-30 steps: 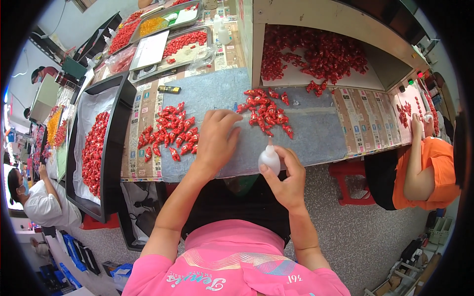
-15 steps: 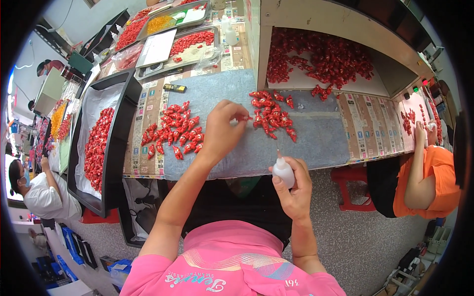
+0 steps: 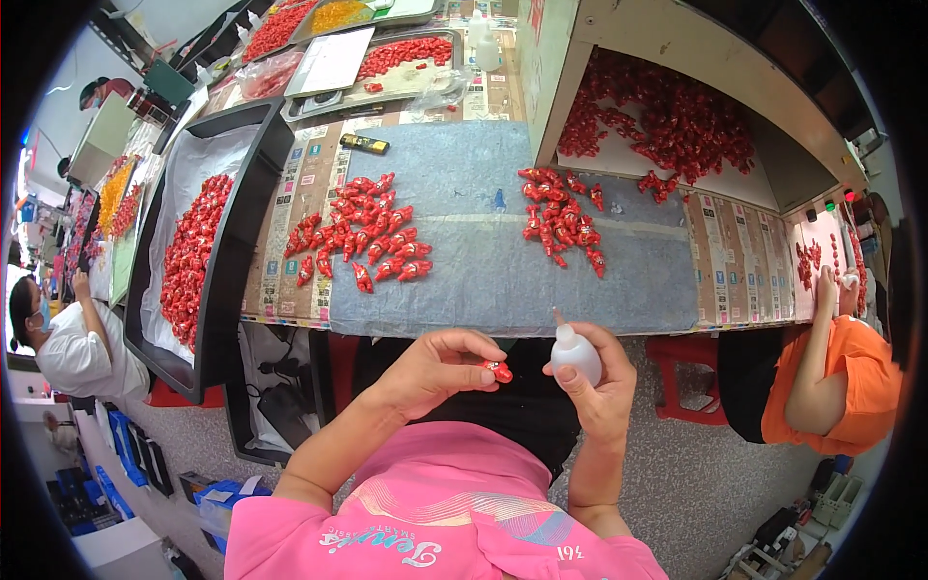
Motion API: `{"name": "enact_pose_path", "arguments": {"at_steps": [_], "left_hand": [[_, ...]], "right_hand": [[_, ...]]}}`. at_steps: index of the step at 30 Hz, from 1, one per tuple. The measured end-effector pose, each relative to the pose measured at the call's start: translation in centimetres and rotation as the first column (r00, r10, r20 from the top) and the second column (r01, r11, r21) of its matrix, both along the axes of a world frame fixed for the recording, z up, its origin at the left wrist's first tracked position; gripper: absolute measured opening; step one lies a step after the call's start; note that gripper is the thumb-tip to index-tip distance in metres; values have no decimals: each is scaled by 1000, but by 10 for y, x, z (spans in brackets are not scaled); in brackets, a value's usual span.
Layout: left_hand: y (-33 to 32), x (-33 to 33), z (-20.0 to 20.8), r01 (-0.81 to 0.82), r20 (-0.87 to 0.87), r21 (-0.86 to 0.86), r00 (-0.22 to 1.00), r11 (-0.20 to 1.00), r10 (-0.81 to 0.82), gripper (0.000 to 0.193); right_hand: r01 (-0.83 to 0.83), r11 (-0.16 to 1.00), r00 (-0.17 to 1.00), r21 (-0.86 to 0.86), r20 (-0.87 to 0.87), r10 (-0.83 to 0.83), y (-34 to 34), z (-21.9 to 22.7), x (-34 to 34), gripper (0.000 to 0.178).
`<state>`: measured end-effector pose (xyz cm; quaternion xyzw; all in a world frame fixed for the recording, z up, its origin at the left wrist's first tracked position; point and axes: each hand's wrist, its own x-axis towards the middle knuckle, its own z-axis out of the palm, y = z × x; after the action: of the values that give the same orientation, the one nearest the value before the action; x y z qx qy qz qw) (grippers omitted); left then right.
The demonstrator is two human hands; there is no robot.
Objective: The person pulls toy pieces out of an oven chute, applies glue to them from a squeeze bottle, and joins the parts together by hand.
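Observation:
Between the thumb and fingers of my left hand (image 3: 440, 372) is a small red figurine (image 3: 499, 370), held in front of my body just off the table's near edge. My right hand (image 3: 594, 382) grips a white squeeze bottle (image 3: 574, 356) with a thin nozzle that points up and away from me. The two hands are close together but apart. On the blue-grey mat (image 3: 464, 275) lie two loose groups of the same red pieces: a left pile (image 3: 367, 227) and a right pile (image 3: 559, 215).
A black tray (image 3: 242, 227) of red pieces stands at the left. An open-fronted box (image 3: 553, 106) with many red pieces is at the back right. A dark marker-like stick (image 3: 364, 144) lies on the mat. Co-workers sit on both sides; a red stool (image 3: 684, 377) stands right.
My left hand has drawn back from beside the right pile toward my body, now showing a red figurine in its fingers. My right hand with the bottle has moved slightly right and nearer me.

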<state>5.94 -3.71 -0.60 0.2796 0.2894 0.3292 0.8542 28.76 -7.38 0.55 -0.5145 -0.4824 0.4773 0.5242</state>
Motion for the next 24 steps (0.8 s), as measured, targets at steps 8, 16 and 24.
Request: {"name": "enact_pose_path", "arguments": {"at_steps": [8,16,24], "left_hand": [[-7,9,-3,-96,-81,153,991,983,109,24],[-8,7,-3,-120,-47,84,991,989,124,22],[-10,6,-7,-57,180,-187,979,981,91,29]], "right_hand": [[-72,995,969,-62,-240,55,-4,3,-25,41],[-249,964,928,-94,-307,210,-6,-2,-30,36],[-304,952,900,-36,-338,274,-8,-2,-30,39]]}}
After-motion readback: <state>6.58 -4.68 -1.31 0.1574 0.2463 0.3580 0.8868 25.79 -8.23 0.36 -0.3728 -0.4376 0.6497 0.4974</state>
